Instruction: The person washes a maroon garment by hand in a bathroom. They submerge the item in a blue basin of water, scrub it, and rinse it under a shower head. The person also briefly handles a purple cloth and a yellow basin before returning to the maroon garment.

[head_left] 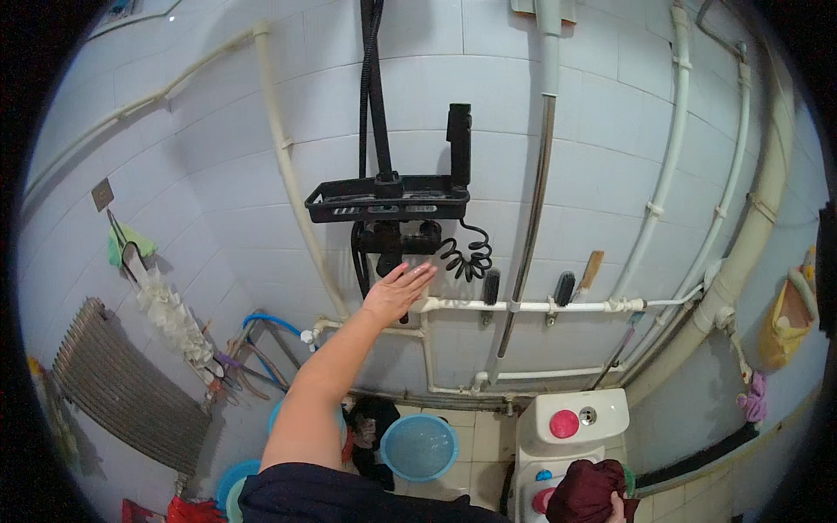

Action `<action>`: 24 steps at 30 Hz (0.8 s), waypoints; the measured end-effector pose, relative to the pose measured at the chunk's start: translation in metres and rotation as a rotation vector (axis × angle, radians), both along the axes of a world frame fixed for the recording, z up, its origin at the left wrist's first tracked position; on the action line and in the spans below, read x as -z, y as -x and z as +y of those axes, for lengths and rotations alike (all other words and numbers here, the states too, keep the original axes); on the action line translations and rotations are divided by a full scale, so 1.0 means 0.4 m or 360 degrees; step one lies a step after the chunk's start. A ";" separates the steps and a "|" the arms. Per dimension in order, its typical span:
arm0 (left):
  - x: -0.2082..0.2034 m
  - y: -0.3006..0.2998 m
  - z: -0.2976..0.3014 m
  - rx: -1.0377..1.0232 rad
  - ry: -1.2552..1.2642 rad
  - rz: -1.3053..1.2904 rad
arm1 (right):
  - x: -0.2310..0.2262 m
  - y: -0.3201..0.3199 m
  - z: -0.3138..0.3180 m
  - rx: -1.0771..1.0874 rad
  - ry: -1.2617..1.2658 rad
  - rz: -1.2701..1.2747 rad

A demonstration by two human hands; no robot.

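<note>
My left hand point(399, 294) reaches up and forward to the wall with its fingers stretched out. Its fingertips are just below the black shower mixer point(403, 237); whether they touch it I cannot tell. Above the mixer is a black shelf point(324, 206), and a coiled black hose point(475, 261) hangs beside it. At the lower right, my right hand point(617, 511) grips a bunched maroon cloth point(580, 495). Most of that hand is hidden behind the cloth or beyond the picture's edge.
A blue basin point(419, 447) stands on the tiled floor beside dark cloth point(375, 431). To its right is a white toilet tank point(534, 418) with a pink round object point(564, 424) on top. White pipes point(549, 306) cross the wall; a ribbed radiator point(131, 383) is at left.
</note>
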State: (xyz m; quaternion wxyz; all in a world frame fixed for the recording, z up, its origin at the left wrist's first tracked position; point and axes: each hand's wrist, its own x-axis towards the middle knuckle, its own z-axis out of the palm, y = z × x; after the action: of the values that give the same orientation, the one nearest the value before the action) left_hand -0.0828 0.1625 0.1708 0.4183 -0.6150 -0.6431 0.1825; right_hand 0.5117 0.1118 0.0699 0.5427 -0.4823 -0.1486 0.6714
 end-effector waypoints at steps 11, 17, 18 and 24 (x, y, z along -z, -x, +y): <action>-0.043 -0.033 -0.031 0.0347 -0.0067 -0.0528 | 0.001 -0.014 -0.023 0.0140 0.0022 -0.0077; -0.080 -0.028 -0.048 0.0726 -0.1256 -0.1358 | 0.014 -0.013 -0.029 0.0162 -0.0008 -0.0052; -0.085 -0.017 -0.033 0.0700 -0.1575 -0.1500 | 0.013 -0.008 -0.030 0.0172 -0.0035 -0.0054; -0.149 0.018 -0.004 0.0055 -0.1506 -0.1714 | -0.021 0.022 -0.037 0.0208 -0.0009 -0.0110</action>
State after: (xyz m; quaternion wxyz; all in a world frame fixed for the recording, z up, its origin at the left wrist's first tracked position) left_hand -0.0901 0.1608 0.2304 0.2674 -0.3824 -0.7606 -0.4514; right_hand 0.5027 0.0972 0.0781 0.5813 -0.5124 -0.1375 0.6170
